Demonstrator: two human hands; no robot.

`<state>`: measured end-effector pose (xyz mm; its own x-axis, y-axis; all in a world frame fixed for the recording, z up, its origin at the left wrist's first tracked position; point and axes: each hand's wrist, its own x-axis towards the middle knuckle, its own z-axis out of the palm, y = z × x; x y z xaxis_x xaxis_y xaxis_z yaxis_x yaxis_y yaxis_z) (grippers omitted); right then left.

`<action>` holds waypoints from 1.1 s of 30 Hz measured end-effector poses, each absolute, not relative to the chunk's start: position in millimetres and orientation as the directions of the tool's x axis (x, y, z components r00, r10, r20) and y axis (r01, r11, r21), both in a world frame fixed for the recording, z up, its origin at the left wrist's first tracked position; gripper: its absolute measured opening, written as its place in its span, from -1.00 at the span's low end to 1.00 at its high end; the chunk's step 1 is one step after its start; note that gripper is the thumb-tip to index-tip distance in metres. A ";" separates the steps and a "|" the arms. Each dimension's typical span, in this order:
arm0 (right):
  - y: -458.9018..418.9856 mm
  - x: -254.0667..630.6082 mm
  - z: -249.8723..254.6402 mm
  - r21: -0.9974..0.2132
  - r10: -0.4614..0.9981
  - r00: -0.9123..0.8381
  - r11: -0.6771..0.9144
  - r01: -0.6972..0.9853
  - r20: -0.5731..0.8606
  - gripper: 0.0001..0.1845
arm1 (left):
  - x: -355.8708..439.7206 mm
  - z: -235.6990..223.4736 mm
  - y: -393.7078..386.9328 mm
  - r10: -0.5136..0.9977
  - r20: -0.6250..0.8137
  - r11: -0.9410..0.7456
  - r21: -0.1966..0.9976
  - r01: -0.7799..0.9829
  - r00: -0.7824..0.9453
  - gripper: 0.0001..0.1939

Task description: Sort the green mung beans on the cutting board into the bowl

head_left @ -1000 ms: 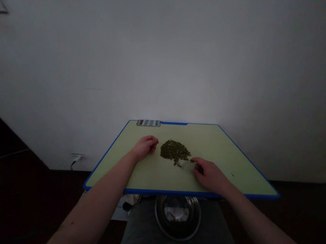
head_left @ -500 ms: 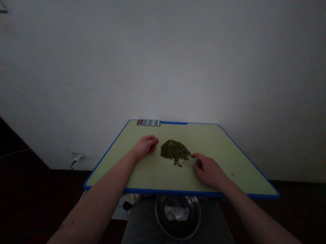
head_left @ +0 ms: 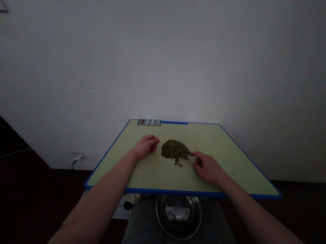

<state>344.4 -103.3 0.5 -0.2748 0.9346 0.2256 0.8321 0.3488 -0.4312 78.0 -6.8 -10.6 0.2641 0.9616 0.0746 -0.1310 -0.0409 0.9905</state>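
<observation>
A pile of small dark green grains (head_left: pixel 174 149) lies on a pale yellow-green board (head_left: pixel 154 176) with a blue rim. Just left of the pile, my left hand (head_left: pixel 146 146) rests with its fingers curled and pinched together; whatever they may hold is hidden. My right hand (head_left: pixel 208 168) is at the pile's lower right. Between its thumb and fingers is a thin, see-through piece (head_left: pixel 188 161), like a clear plastic card, its edge against a few loose grains. The piece is faint and hard to make out.
A phone (head_left: pixel 149 122) with a lit screen lies at the board's far edge, by the wall. Below the near edge, a shiny metal bowl (head_left: pixel 181 234) sits on my lap with some dark matter inside. A small dark sliver (head_left: pixel 233 174) lies on the board's right side.
My right hand and the clear piece have shifted very slightly at the edge of the pile. The left hand stays in the same place.
</observation>
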 end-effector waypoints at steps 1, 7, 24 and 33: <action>-105.1 345.7 -0.3 -0.439 0.936 -0.271 0.345 0.830 0.223 -0.62 | 78.1 -10.5 -6.8 0.962 0.073 -0.039 0.991 -0.129 0.264 -0.82; -109.7 346.6 -2.7 -0.448 0.934 -0.276 0.352 0.822 0.226 -0.61 | 77.8 -12.4 -5.6 0.961 0.079 -0.047 0.991 -0.125 0.266 -0.80; -99.2 341.9 -2.4 -0.471 0.916 -0.313 0.398 0.787 0.251 -0.59 | 77.4 -13.2 -5.3 0.960 0.074 -0.041 0.991 -0.125 0.269 -0.81; -104.2 348.4 -2.2 -0.505 0.906 -0.356 0.424 0.752 0.229 -0.61 | 77.6 -13.7 -4.9 0.960 0.081 -0.047 0.990 -0.131 0.268 -0.82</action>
